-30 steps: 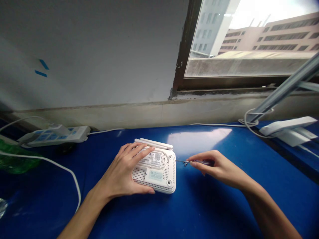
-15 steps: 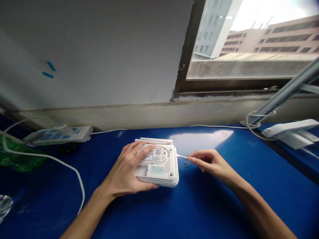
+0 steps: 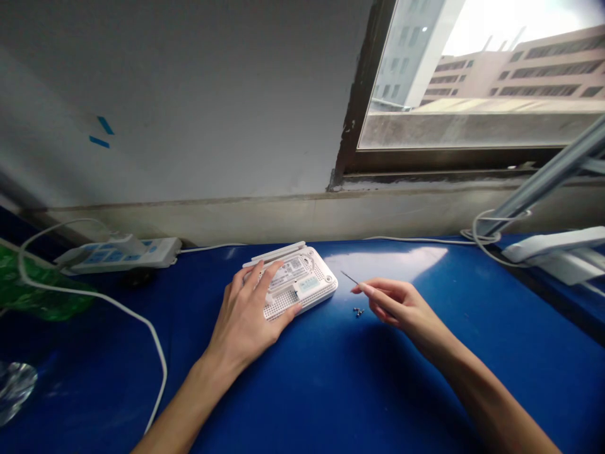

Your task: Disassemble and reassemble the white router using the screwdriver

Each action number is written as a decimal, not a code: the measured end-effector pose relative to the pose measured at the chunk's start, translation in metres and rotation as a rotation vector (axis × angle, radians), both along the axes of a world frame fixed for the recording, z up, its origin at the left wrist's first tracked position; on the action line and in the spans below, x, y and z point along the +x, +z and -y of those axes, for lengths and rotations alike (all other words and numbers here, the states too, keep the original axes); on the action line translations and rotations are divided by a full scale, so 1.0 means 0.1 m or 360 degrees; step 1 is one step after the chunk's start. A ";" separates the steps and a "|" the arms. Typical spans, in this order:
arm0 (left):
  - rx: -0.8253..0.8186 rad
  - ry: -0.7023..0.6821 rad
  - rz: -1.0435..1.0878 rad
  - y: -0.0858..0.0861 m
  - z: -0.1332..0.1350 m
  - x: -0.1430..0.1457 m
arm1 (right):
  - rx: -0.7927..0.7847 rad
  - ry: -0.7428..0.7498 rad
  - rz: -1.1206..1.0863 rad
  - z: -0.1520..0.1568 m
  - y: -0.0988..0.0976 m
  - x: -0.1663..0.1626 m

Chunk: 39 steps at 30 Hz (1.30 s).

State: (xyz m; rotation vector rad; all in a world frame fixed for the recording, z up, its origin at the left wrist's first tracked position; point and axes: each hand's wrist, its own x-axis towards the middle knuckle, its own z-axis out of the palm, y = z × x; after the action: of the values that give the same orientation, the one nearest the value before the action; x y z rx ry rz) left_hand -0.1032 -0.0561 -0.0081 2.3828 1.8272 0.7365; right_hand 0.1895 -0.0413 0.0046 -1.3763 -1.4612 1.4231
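A white router (image 3: pixel 302 282) lies upside down on the blue table (image 3: pixel 331 391), its labels and vent holes facing up and its folded antennas along the far edge. My left hand (image 3: pixel 250 315) rests flat on its near left part, fingers spread over the casing. My right hand (image 3: pixel 394 306) is just right of the router and pinches a thin screwdriver (image 3: pixel 350 278) whose metal tip points toward the router. A few small dark screws (image 3: pixel 358 311) lie on the table just below that hand's fingertips.
A white and blue power strip (image 3: pixel 125 253) with a white cable (image 3: pixel 94 302) sits at the back left, next to green plastic (image 3: pixel 38 296). A white lamp base (image 3: pixel 553 249) and coiled cable (image 3: pixel 486 236) stand at the right. The wall and window run behind the table.
The router has turned and slid farther from me, its right end swung away. The right hand drew back a little, with the screwdriver tip raised off the router's edge.
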 end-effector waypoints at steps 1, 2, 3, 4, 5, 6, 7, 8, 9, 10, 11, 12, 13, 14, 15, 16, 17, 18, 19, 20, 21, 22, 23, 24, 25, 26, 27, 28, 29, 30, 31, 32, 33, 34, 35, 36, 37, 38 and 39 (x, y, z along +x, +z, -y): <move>0.0006 0.0064 -0.0077 0.01 0.01 -0.01 | 0.0005 0.0007 0.0016 -0.01 0.01 0.02; 0.0014 0.0131 -0.0162 0.03 0.02 -0.02 | 0.0013 0.0020 0.0033 -0.02 0.01 0.04; 0.0018 0.0188 -0.0238 0.05 0.03 -0.03 | 0.0023 0.0036 0.0057 -0.02 0.01 0.05; 0.0012 0.0226 -0.0296 0.07 0.04 -0.06 | 0.0033 0.0053 0.0085 -0.03 0.01 0.06; -0.0001 0.0248 -0.0329 0.10 0.04 -0.08 | 0.0039 0.0071 0.0116 -0.03 0.01 0.06; -0.0023 0.0258 -0.0339 0.12 0.05 -0.11 | 0.0037 0.0097 0.0144 -0.02 0.01 0.07; -0.0058 0.0263 -0.0331 0.15 0.05 -0.13 | 0.0029 0.0136 0.0166 -0.02 0.01 0.07; -0.0100 0.0272 -0.0312 0.16 0.05 -0.15 | 0.0017 0.0193 0.0179 -0.01 0.02 0.07; -0.0138 0.0284 -0.0286 0.18 0.05 -0.16 | 0.0005 0.0267 0.0186 0.01 0.02 0.07; -0.0162 0.0290 -0.0252 0.19 0.06 -0.17 | -0.0005 0.0350 0.0191 0.02 0.03 0.06; -0.0176 0.0273 -0.0214 0.19 0.06 -0.16 | -0.0015 0.0431 0.0196 0.04 0.03 0.06; -0.0175 0.0239 -0.0170 0.18 0.07 -0.15 | -0.0023 0.0498 0.0206 0.05 0.04 0.05; -0.0161 0.0191 -0.0126 0.17 0.08 -0.13 | -0.0027 0.0542 0.0225 0.07 0.04 0.04; -0.0136 0.0139 -0.0089 0.17 0.08 -0.12 | -0.0027 0.0563 0.0253 0.08 0.04 0.03; -0.0101 0.0087 -0.0063 0.16 0.09 -0.10 | -0.0018 0.0564 0.0291 0.09 0.05 0.01; -0.0055 0.0042 -0.0048 0.15 0.09 -0.09 | -0.0004 0.0552 0.0331 0.10 0.05 0.00; -0.0003 0.0001 -0.0043 0.15 0.09 -0.08 | 0.0015 0.0536 0.0368 0.11 0.05 -0.01; 0.0048 -0.0038 -0.0043 0.14 0.09 -0.08 | 0.0035 0.0520 0.0400 0.12 0.05 -0.02; 0.0086 -0.0079 -0.0046 0.14 0.08 -0.08 | 0.0052 0.0507 0.0423 0.12 0.05 -0.02; 0.0106 -0.0117 -0.0051 0.14 0.07 -0.08 | 0.0067 0.0496 0.0438 0.12 0.05 -0.03; 0.0102 -0.0146 -0.0055 0.13 0.06 -0.09 | 0.0082 0.0483 0.0451 0.12 0.05 -0.04; 0.0082 -0.0162 -0.0060 0.12 0.05 -0.09 | 0.0097 0.0472 0.0467 0.12 0.04 -0.04; 0.0053 -0.0171 -0.0063 0.12 0.04 -0.09 | 0.0113 0.0463 0.0489 0.12 0.04 -0.05; 0.0025 -0.0175 -0.0064 0.10 0.04 -0.10 | 0.0126 0.0462 0.0516 0.11 0.04 -0.05; 0.0001 -0.0178 -0.0063 0.09 0.04 -0.10 | 0.0140 0.0469 0.0549 0.11 0.04 -0.05; -0.0017 -0.0178 -0.0059 0.08 0.03 -0.10 | 0.0156 0.0479 0.0584 0.11 0.04 -0.06; -0.0029 -0.0176 -0.0054 0.07 0.03 -0.10 | 0.0170 0.0487 0.0613 0.10 0.04 -0.06; -0.0033 -0.0170 -0.0047 0.07 0.03 -0.10 | 0.0182 0.0490 0.0634 0.10 0.05 -0.06; -0.0033 -0.0163 -0.0040 0.06 0.03 -0.10 | 0.0192 0.0483 0.0645 0.09 0.06 -0.06; -0.0029 -0.0157 -0.0032 0.06 0.03 -0.11 | 0.0200 0.0470 0.0647 0.08 0.07 -0.07; -0.0023 -0.0151 -0.0025 0.06 0.03 -0.11 | 0.0206 0.0458 0.0649 0.08 0.09 -0.07; -0.0017 -0.0149 -0.0018 0.06 0.02 -0.12 | 0.0213 0.0458 0.0660 0.07 0.11 -0.07; -0.0014 -0.0147 -0.0010 0.07 0.02 -0.12 | 0.0225 0.0466 0.0684 0.06 0.13 -0.08; -0.0014 -0.0145 -0.0002 0.07 0.02 -0.13 | 0.0242 0.0481 0.0716 0.05 0.15 -0.09; -0.0016 -0.0139 0.0007 0.07 0.02 -0.14 | 0.0255 0.0499 0.0751 0.04 0.17 -0.10; -0.0020 -0.0131 0.0015 0.07 0.02 -0.15 | 0.0261 0.0514 0.0787 0.03 0.20 -0.12; -0.0026 -0.0124 0.0022 0.07 0.02 -0.15 | 0.0264 0.0527 0.0827 0.03 0.23 -0.13; -0.0032 -0.0120 0.0028 0.07 0.02 -0.16 | 0.0268 0.0539 0.0870 0.02 0.26 -0.15; -0.0036 -0.0116 0.0032 0.06 0.02 -0.16 | 0.0276 0.0553 0.0921 0.02 0.29 -0.17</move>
State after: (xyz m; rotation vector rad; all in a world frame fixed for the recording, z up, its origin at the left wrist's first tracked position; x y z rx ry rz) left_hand -0.1195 -0.0584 -0.0018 2.4040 1.7219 0.7261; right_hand 0.1725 -0.0432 0.0338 -1.5497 -2.2276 1.0958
